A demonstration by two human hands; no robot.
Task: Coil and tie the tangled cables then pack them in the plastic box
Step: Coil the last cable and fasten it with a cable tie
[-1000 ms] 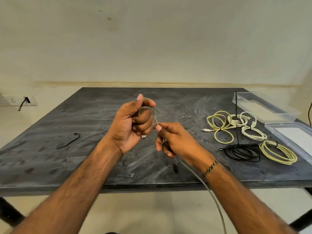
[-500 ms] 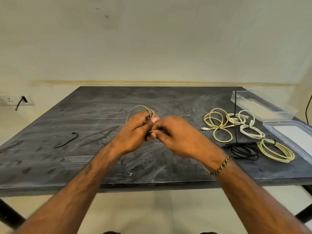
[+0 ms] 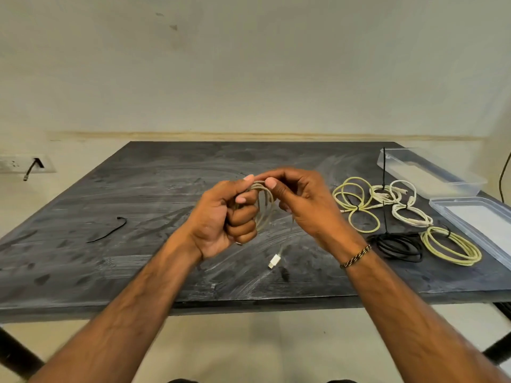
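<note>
**Cable coil held in both hands above the table**

To the far right of my right hand (image 3: 307, 205), the plastic box (image 3: 431, 172) lies open at the back right of the table (image 3: 166, 172). I see no cable inside it; its pale floor shows through the clear walls. Its lid (image 3: 475, 219) lies flat on the table just in front of it, nearer to me.

My left hand (image 3: 224, 219) grips the pale cable coil (image 3: 264, 205), fingers curled round one side of the loops. The coil stands roughly upright between my hands, its long axis running top to bottom. My right hand pinches the top of the coil between thumb and forefinger, just beside my left thumb tip. The loose tail hangs down below my hands and ends in a white connector (image 3: 274, 261), which points down and slightly left, close above or on the table; I cannot tell which.

To the right of my right hand, the other cables lie on the table: a yellow coil (image 3: 356, 205), two white coils (image 3: 392, 193) behind and beyond it, a black coil (image 3: 398, 246) near my right wrist, and a second yellow coil (image 3: 450, 246) right of the black one, against the lid. A black tie (image 3: 383, 172) stands upright among them.

To the left of my left hand, well apart, a single black tie strip (image 3: 107, 233) lies flat on the table.
</note>
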